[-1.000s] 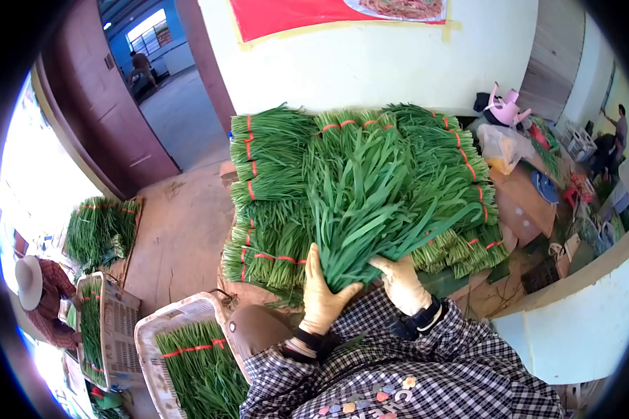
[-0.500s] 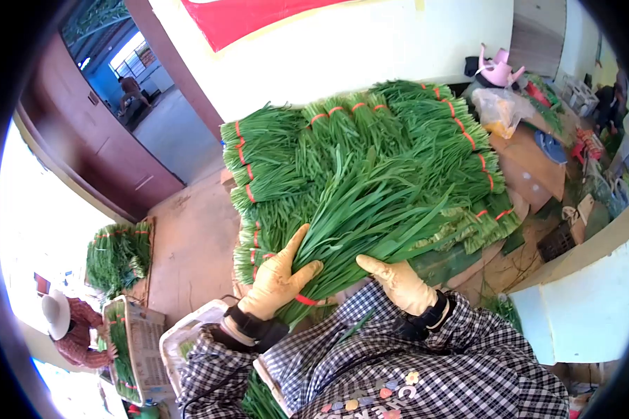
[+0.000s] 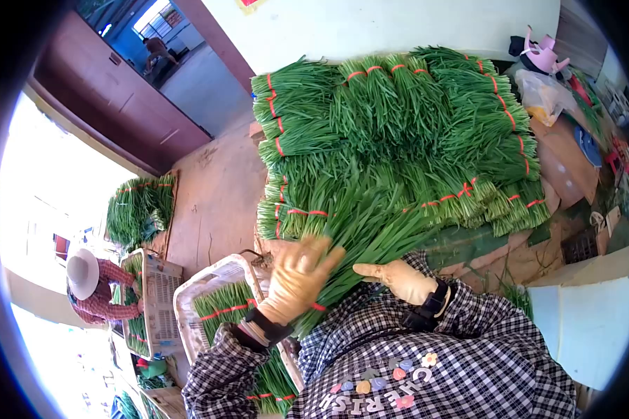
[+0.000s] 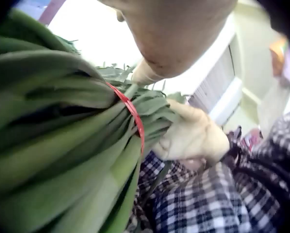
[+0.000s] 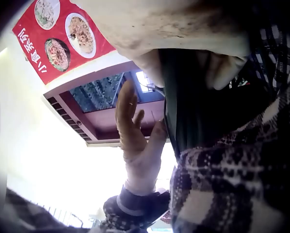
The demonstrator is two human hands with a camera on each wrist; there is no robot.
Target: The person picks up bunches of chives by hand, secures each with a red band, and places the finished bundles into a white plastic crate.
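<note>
A bunch of garlic chives [image 3: 370, 234] with a red tie [image 4: 130, 109] lies slantwise before the person's checked shirt, leaf ends pointing away. The gloved right hand [image 3: 400, 279] holds it from the right side; in the right wrist view its fingers [image 5: 227, 68] curl about the dark leaves. The gloved left hand [image 3: 297, 279], blurred, is at the left of the bunch close to the tied part. In the right wrist view that left hand [image 5: 137, 141] shows its fingers extended and thumb apart, beside the leaves.
Stacked tied chive bunches [image 3: 398, 126] spread in front by the wall. A white crate [image 3: 189, 293] of chives stands at the left knee. Farther left, a person in a hat [image 3: 94, 279] bends at another crate [image 3: 162, 300]. A pink stool [image 3: 544, 54] lies at back right.
The chive bunch has come nearer the body and turned, bringing its red tie into view. The left hand has loosened from the leaves and lifted. The head view has shifted.
</note>
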